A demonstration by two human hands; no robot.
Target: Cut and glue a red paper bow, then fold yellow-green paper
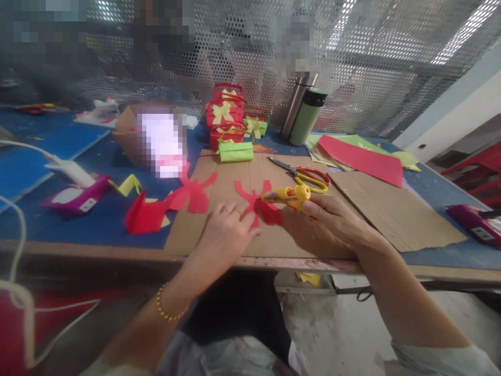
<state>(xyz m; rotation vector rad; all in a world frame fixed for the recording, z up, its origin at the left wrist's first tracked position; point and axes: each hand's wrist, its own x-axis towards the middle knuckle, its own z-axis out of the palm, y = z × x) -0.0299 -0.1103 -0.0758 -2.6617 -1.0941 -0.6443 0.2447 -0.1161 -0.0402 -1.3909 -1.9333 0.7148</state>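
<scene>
Boxes [236, 117] in red, with a green box [236, 152] in front, stand beyond the left fingers, their insides hidden. A capped green bottle [304, 122] rises beyond the right fingers, its contents unseen. The red cutout [270, 213] lies between the hands, touching the left hand [229, 230]'s curled fingertips; whether they pinch it, I cannot tell. The right hand [332, 216]'s fingers wrap a glue gun [287, 195], nozzle over the cutout.

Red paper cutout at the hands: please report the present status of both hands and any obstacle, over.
Left hand at red paper cutout. Right hand gripping yellow tool, tip at cutout's middle. Scissors beyond the tool, clear of both hands.
</scene>
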